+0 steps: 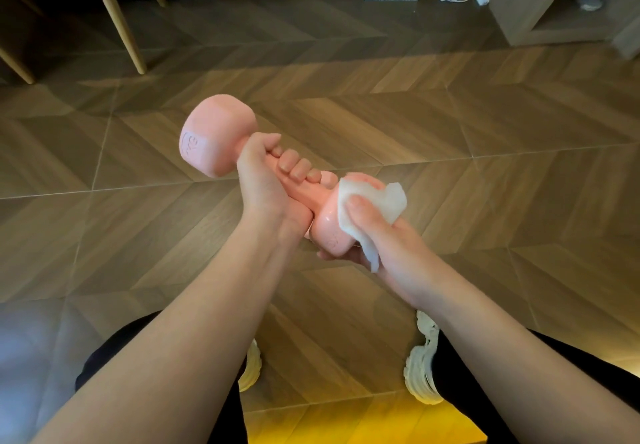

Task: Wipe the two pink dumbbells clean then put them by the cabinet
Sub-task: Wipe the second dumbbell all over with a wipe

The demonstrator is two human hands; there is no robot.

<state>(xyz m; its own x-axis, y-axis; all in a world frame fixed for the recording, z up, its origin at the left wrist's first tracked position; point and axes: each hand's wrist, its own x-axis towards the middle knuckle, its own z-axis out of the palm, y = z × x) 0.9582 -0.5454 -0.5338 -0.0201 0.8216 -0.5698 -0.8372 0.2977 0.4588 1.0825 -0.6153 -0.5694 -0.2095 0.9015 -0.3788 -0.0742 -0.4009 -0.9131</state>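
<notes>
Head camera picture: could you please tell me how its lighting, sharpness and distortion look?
Head view: soft light, a yellow glow on the floor at the bottom edge; the dumbbell and wipe are slightly soft; wide-angle stretch enlarges the forearms and bends the floor lines.

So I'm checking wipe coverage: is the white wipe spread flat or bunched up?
Bunched up. The white wipe is crumpled under the right hand, pressed on the near head of the pink dumbbell, with loose folds sticking out.

The left hand (263, 180) grips the dumbbell (218, 138) by its handle; the right hand (384, 235) presses a wipe (367, 201) on its near head.
</notes>
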